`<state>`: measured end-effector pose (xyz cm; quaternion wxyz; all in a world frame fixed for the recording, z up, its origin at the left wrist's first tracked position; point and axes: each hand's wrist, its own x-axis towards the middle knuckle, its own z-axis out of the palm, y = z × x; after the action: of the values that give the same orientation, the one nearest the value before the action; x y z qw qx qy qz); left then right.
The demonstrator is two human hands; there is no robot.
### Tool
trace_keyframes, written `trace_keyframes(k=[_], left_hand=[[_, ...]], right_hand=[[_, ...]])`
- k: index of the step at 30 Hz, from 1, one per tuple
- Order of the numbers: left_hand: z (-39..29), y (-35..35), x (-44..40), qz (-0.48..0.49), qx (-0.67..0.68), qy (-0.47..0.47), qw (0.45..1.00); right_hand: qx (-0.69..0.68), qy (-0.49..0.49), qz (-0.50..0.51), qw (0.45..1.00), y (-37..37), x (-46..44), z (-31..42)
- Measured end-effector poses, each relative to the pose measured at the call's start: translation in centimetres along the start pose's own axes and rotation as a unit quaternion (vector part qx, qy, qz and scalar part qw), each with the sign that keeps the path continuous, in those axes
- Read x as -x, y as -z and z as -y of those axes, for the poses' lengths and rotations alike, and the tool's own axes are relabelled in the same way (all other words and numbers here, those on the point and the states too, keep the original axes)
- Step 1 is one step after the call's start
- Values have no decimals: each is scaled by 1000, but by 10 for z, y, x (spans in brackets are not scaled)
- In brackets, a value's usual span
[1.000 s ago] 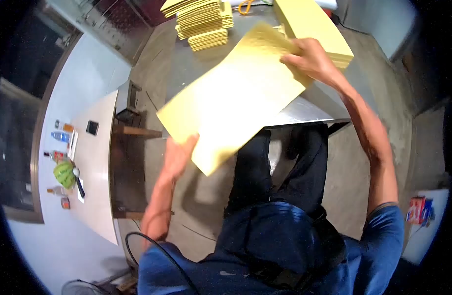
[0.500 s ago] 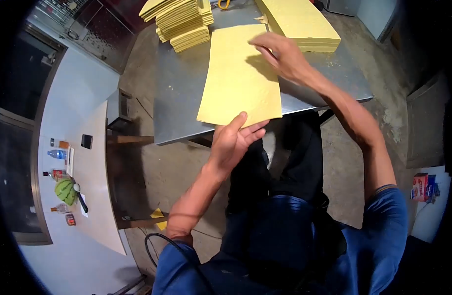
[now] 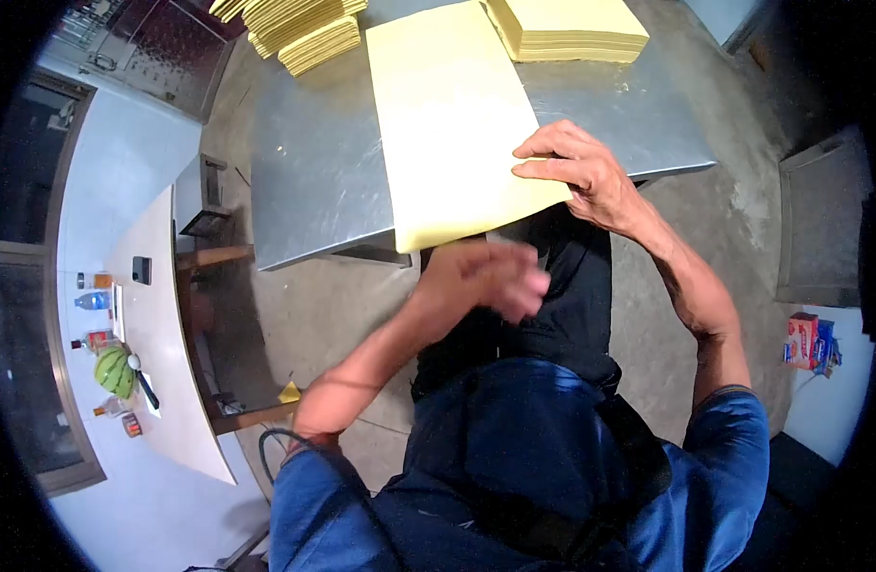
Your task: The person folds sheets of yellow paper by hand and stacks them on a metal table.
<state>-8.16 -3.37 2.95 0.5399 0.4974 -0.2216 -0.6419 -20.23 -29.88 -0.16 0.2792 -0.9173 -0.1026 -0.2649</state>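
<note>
A large sheet of yellow paper (image 3: 457,124), or a thin stack of it, lies on the metal table (image 3: 314,181) with its near end past the front edge. My right hand (image 3: 590,176) grips its near right side, fingers on top and the rest of the grip hidden. My left hand (image 3: 485,276) is just below the paper's near edge, apart from it and smeared by motion. Folded yellow paper bundles (image 3: 304,33) are piled at the far left of the table, and a thick stack of flat yellow paper (image 3: 576,33) sits at the far right.
Along the left wall, a pale side table (image 3: 161,334) carries a watermelon (image 3: 115,372), a knife (image 3: 148,391), a phone (image 3: 142,271) and several bottles and jars. Coloured packets (image 3: 810,343) stand at the right. A yellow scrap (image 3: 289,392) is near the side table's leg.
My right hand has come back from above the paper to its near right side and grips it. My left hand has let go of the near edge and dropped below it.
</note>
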Motion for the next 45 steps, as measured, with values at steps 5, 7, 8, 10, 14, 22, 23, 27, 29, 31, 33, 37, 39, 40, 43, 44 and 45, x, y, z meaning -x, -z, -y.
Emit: trace_keyframes(k=[5,7,8,10,14,22,23,27,29,31,33,37,39,40,43,44,45], left_hand=[[30,41,51,-208,-380,-402,807],[11,62,44,-278,-445,-498,691],[-5,62,42,-280,-498,-451,686],[-24,66,38,-261,-597,-386,653],[-14,100,22,-217,-660,-400,598],[-1,92,8,-270,-563,-468,626],[0,91,8,-276,-553,-468,632],[-3,88,5,-307,-534,-446,650],[-2,92,4,-300,-551,-454,633],[0,94,5,-290,-564,-458,623],[1,93,11,-273,-594,-444,613],[23,98,12,-276,-590,-483,585],[27,99,14,-273,-587,-490,584],[28,98,15,-278,-584,-486,588],[28,95,15,-294,-574,-479,595],[28,94,14,-295,-571,-481,596],[27,93,12,-295,-567,-484,598]], right_hand=[[3,18,-19,1000,0,-2,4],[-1,19,-17,1000,0,-3,4],[1,21,-16,1000,0,-3,5],[0,28,-17,999,0,-6,6],[12,35,-14,999,0,-3,3],[-62,-15,-22,998,2,4,18],[-62,-24,-19,998,3,2,21],[-65,-39,9,997,8,-8,20],[-54,-41,13,998,9,-9,20],[-51,-27,21,998,9,-12,24],[-44,-24,44,998,12,-9,24],[-50,-77,43,995,25,-7,28],[5,-121,-17,992,21,-3,26],[35,-120,-25,992,18,-2,26],[89,-118,-45,988,13,-5,25],[83,-124,-51,988,11,-7,27],[79,-131,-57,987,11,-8,28]])
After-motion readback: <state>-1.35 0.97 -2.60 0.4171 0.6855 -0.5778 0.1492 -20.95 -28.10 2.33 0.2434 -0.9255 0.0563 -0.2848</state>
